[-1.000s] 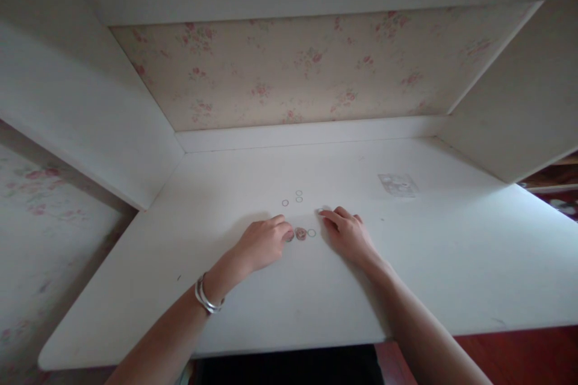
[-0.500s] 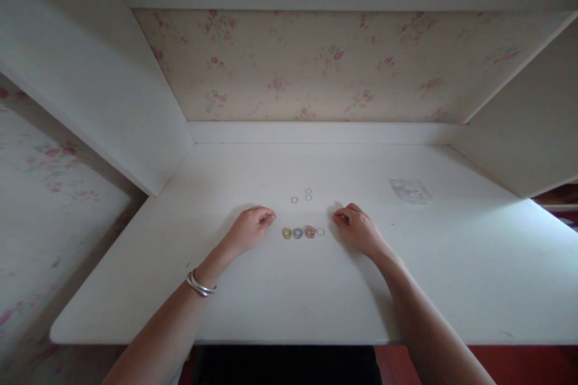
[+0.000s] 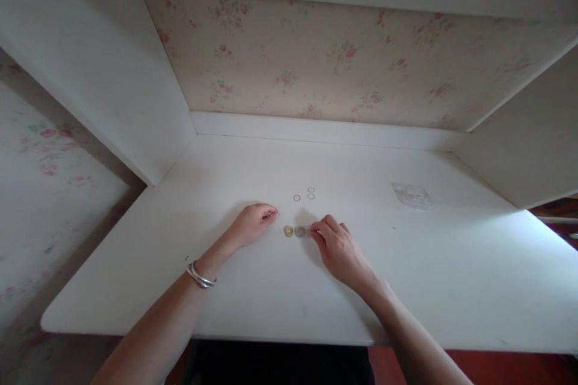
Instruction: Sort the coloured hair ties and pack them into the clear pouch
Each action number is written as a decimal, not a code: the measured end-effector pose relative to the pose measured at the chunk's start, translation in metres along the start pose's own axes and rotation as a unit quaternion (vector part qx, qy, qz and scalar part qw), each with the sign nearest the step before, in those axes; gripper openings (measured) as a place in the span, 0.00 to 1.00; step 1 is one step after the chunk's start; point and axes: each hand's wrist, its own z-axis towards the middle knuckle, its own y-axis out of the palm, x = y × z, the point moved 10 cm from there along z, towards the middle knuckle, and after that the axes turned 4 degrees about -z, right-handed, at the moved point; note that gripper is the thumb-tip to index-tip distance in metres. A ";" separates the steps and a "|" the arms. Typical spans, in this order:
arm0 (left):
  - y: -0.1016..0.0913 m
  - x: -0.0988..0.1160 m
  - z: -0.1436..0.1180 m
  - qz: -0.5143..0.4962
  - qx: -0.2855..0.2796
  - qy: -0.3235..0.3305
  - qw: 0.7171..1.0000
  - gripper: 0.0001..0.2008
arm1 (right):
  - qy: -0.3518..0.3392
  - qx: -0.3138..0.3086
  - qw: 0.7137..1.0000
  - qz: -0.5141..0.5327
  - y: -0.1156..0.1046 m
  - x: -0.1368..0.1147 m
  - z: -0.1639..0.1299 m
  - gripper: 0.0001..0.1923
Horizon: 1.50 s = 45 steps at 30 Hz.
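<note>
My left hand (image 3: pixel 253 224) rests on the white tabletop with its fingers curled closed and nothing showing in them. Just right of it lies a small pile of yellow rings (image 3: pixel 288 231), and touching or nearly touching that, a pile of grey rings (image 3: pixel 300 232). My right hand (image 3: pixel 336 245) reaches in from the right, thumb and fingers pinched together over the pile of pinkish rings, which they mostly hide. Whether a ring is between the fingertips cannot be made out. Farther back lie thin single rings: one (image 3: pixel 297 198) on the left and two close together (image 3: pixel 311 193).
A clear plastic bag (image 3: pixel 412 195) lies flat at the back right of the white table (image 3: pixel 271 301). White side panels and a floral-papered back wall (image 3: pixel 334 66) enclose the table. A small dark mark (image 3: pixel 186 258) shows near my left wrist, which wears silver bangles (image 3: pixel 201 276).
My right hand has moved left, onto the pinkish rings, and now covers them and the single ring beside them. My left hand has stayed nearly in place. The view has tilted slightly.
</note>
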 end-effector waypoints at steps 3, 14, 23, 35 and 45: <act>0.000 0.001 -0.001 -0.007 -0.006 -0.002 1.000 0.14 | -0.036 -0.003 0.999 -0.011 0.007 -0.022 0.001 0.12; 0.000 -0.004 -0.003 -0.008 -0.012 -0.015 1.000 0.14 | -0.032 0.012 0.999 -0.028 0.007 -0.024 0.007 0.13; 0.003 0.003 0.006 -0.022 0.001 -0.003 1.000 0.15 | 0.112 0.142 0.981 0.072 -0.037 0.050 -0.012 0.14; 0.025 0.033 0.054 0.126 0.011 0.024 0.992 0.11 | 0.188 0.167 0.966 0.059 -0.044 0.100 -0.031 0.15; 0.037 0.035 0.057 0.138 -0.048 0.025 0.989 0.10 | 0.178 0.159 0.970 0.051 -0.046 0.097 -0.032 0.14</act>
